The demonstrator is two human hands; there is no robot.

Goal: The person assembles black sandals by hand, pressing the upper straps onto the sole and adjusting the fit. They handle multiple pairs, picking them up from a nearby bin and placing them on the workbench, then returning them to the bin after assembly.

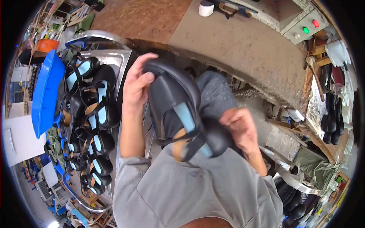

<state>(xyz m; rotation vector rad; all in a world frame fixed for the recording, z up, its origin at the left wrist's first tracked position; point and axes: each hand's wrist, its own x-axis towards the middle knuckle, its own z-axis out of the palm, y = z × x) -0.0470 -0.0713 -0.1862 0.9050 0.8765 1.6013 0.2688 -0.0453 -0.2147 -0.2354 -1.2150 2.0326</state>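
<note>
Two black closed-toe shoes with straps and light blue insoles are in front of my chest. My left hand is closed round the toe end of the upper shoe, with the thumb on top and a thick black sole along its right side. Below it is the second shoe, its rounded toe facing right. My right hand has its fingers bent and pressed at that toe's edge; its fingertips are partly hidden. Tan heel areas and straps of both shoes overlap and look blurred.
At left, a metal tray rack bears several similar black shoes, beside a blue plastic bin. A brown workbench runs across the far side, with a white cup and a machine panel with lit buttons. Black shoes lie at right.
</note>
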